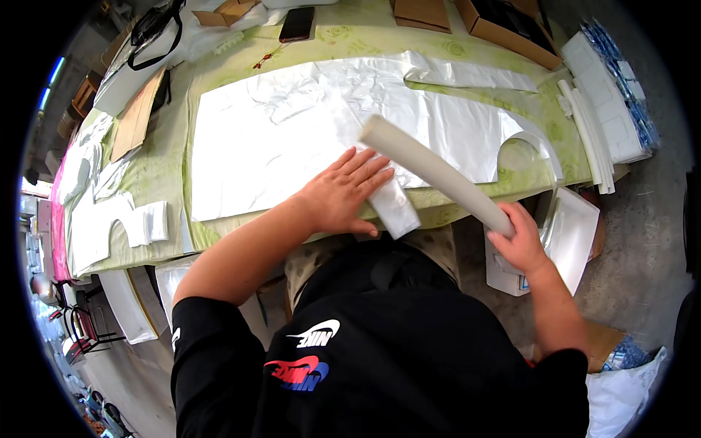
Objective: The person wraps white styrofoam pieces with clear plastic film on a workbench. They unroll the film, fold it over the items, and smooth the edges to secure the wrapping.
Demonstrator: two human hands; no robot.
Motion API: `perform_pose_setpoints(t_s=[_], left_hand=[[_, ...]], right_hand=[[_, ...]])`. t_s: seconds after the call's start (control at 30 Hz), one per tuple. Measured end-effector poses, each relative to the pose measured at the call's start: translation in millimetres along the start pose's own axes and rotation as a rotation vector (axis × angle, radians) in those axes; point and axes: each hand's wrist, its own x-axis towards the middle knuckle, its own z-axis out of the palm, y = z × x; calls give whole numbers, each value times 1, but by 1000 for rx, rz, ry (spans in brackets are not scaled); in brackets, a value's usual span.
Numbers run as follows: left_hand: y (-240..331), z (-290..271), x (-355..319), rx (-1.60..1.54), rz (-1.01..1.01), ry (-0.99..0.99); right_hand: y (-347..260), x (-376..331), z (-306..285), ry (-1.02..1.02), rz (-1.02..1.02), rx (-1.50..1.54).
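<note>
My right hand (521,235) is closed round one end of a long off-white tube (438,171). The tube slants up to the left over the table, its far end just above the fingers of my left hand. My left hand (345,191) lies flat with its fingers stretched out, palm down, at the table's near edge. Beside its fingertips a folded strip of clear whitish plastic (395,207) reaches past the edge. A large shiny white plastic sheet (270,139), with a rounded cut-out at its right end, is spread on the table behind both hands.
A green patterned cloth (467,204) covers the table. A dark phone (297,24) and cardboard boxes (509,31) stand at the back. Folded white plastic (150,223) lies at the left. White rolls (584,139) lie at the right edge, and a white bin (573,233) stands below.
</note>
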Motion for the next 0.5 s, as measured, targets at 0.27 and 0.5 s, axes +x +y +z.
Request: perform_pose_setpoints(t_s=[0.27, 0.5], left_hand=[[2, 4, -11, -65, 48, 9], [4, 3, -10, -106, 53, 42]], right_hand=[[-12, 122, 24, -90, -179, -279], [1, 174, 40, 51, -94, -355]])
